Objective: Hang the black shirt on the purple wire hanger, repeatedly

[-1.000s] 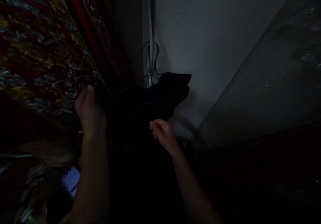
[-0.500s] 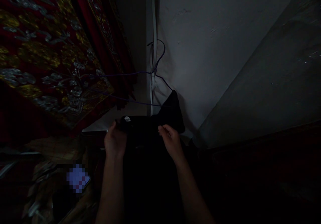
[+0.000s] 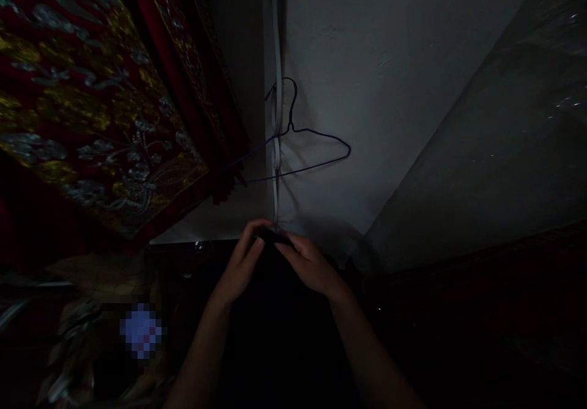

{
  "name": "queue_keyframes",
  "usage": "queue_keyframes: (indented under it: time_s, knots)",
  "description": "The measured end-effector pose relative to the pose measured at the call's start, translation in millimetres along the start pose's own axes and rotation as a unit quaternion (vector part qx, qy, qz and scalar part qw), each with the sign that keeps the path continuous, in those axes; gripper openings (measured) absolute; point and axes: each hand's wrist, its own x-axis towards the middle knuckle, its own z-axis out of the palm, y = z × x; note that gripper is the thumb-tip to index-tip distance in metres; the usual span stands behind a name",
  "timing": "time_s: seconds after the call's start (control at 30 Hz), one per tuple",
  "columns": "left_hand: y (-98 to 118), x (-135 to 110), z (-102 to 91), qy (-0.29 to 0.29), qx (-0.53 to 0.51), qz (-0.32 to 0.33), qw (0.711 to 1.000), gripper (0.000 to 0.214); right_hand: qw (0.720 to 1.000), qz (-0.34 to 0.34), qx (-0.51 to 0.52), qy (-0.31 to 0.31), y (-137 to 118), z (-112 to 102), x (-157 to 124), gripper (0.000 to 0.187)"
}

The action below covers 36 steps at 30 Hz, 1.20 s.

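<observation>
The dark garment (image 3: 275, 302) has come off the wire hanger (image 3: 348, 150).

No lettering, label, brand, number or sign can be read anywhere.

Seen from my remote station, the pale plastered wall (image 3: 389, 60) does the carrying here. A thin purple wire hanger (image 3: 321, 135) hangs by its hook at the white vertical strip (image 3: 276, 42) in the corner. Low on the left, a dim brownish surface (image 3: 92, 271) bears a small, pale, blurred-out item (image 3: 141, 331). Anything lower is lost in darkness.
</observation>
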Motion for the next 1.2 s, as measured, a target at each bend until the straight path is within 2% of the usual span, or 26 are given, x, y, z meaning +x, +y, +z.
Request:
queue_keyframes:
  time_s: [0.1, 0.17, 0.23, 0.3, 0.37, 0.43, 0.53, 0.6, 0.67, 0.8, 0.87, 0.93, 1.03, 1.2]
  knots:
    - [-19, -5, -9.2, -0.138, 0.0, -0.109, 0.984, 0.036, 0.998, -0.032, -0.046, -0.012, -17, -29, 14, 0.019]
    - [-25, -6, -17.6, -0.222, 0.036, -0.137, 0.965, 0.029, 0.995, -0.053, -0.078, 0.034, -23, -50, 29, 0.018]
    - [-25, -4, -29.5, -0.262, 0.082, -0.126, 0.953, 0.023, 0.986, -0.083, -0.097, 0.105, -21, -68, 48, 0.015]
    - [-18, 1, -42.8, -0.261, 0.125, -0.106, 0.951, 0.019, 0.976, -0.112, -0.088, 0.164, -9, -77, 70, 0.014]
    - [-10, 6, -53.7, -0.253, 0.166, -0.093, 0.949, 0.019, 0.971, -0.127, -0.058, 0.195, 10, -75, 92, 0.015]
    - [-2, 7, -59.9, -0.246, 0.209, -0.083, 0.943, 0.02, 0.973, -0.115, -0.033, 0.198, 29, -67, 112, 0.017]
    - [7, 4, -63.5, -0.226, 0.242, -0.073, 0.941, 0.022, 0.982, -0.056, -0.042, 0.174, 49, -55, 129, 0.018]
    - [7, 0, -67.8, -0.236, 0.222, -0.084, 0.942, 0.02, 0.984, -0.035, -0.051, 0.165, 54, -56, 127, 0.018]
    - [3, -1, -76.6, -0.236, 0.195, -0.105, 0.946, 0.017, 0.984, -0.038, -0.058, 0.165, 53, -66, 115, 0.017]
    - [-11, 4, -99.0, -0.185, 0.174, -0.172, 0.952, 0.018, 0.983, -0.034, -0.096, 0.153, 36, -105, 77, 0.021]
    - [-12, 13, -105.8, -0.196, 0.218, -0.192, 0.937, 0.017, 0.98, -0.03, -0.131, 0.147, 23, -124, 60, 0.023]
    - [-3, 28, -109.0, -0.207, 0.302, -0.162, 0.916, 0.022, 0.973, -0.027, -0.173, 0.15, 10, -140, 49, 0.024]
    - [27, 55, -111.0, -0.182, 0.39, -0.054, 0.901, 0.029, 0.963, -0.024, -0.211, 0.168, -4, -152, 42, 0.028]
    - [74, 90, -101.6, -0.115, 0.413, 0.097, 0.898, 0.027, 0.963, -0.008, -0.221, 0.153, -8, -144, 40, 0.034]
